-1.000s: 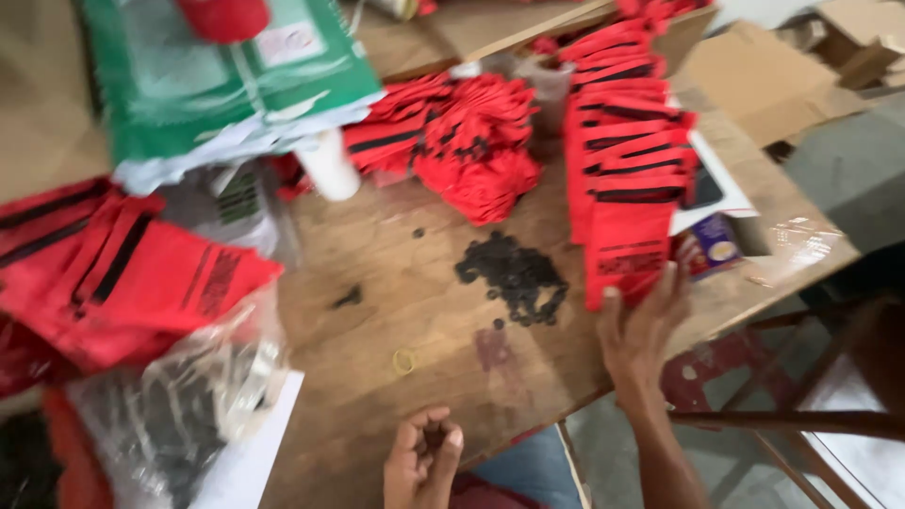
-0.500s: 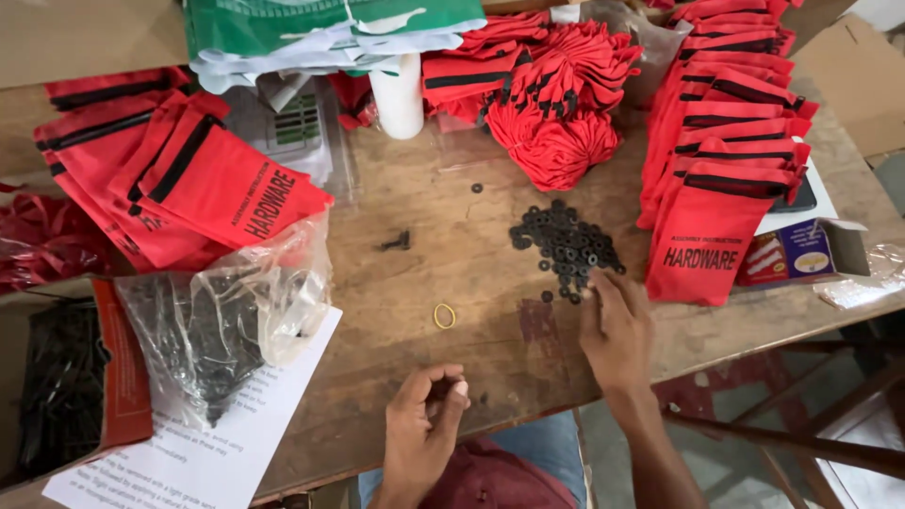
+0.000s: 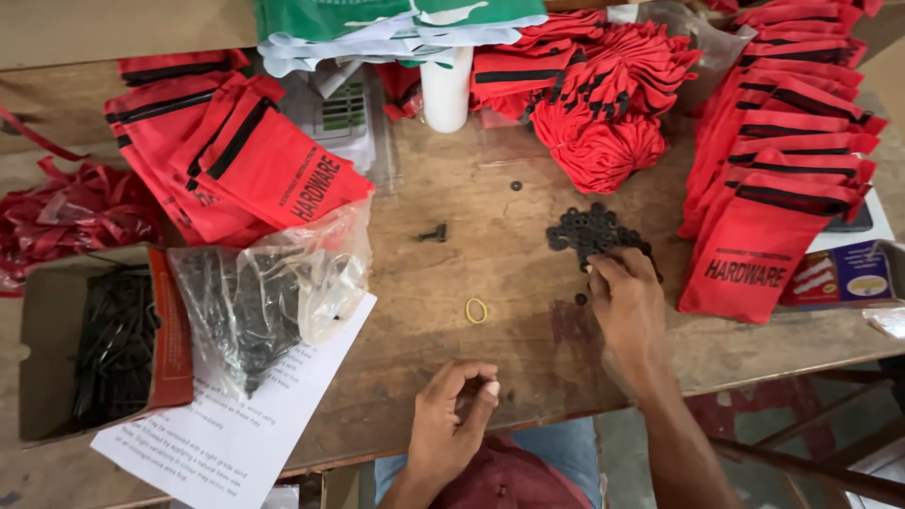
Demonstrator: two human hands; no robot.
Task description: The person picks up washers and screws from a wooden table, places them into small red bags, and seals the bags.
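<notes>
The right hand (image 3: 627, 302) is laid palm-down on the wooden table (image 3: 509, 283), its fingers loosely spread and bent, the fingertips resting on the near edge of a small heap of black washers (image 3: 589, 229); whether a washer is pinched beneath them cannot be told. One loose washer (image 3: 581, 299) is seen just beside the thumb, another (image 3: 516, 186) lies well apart toward the far side. The left hand (image 3: 454, 415) is held at the table's near edge, fingers curled toward the thumb in a half-closed cup; something small and dark seems to be kept inside, though it is too hidden to be named.

Between the two hands a yellow rubber band (image 3: 476, 310) lies flat on the wood, and a single black bolt (image 3: 435, 232) is found further out.

To the left, a clear plastic bag (image 3: 273, 302) is slumped open — it is filled with black screws. It rests partly on a printed sheet of paper (image 3: 236, 424). Beside it an open cardboard box (image 3: 90, 344) is packed with more dark hardware.

Red drawstring pouches are stacked to the right (image 3: 782, 160), piled at the left (image 3: 226, 160) and bunched at the far middle (image 3: 603, 94). A white cylinder (image 3: 446, 90) stands upright beside them, under green-and-white bags (image 3: 396, 24).
</notes>
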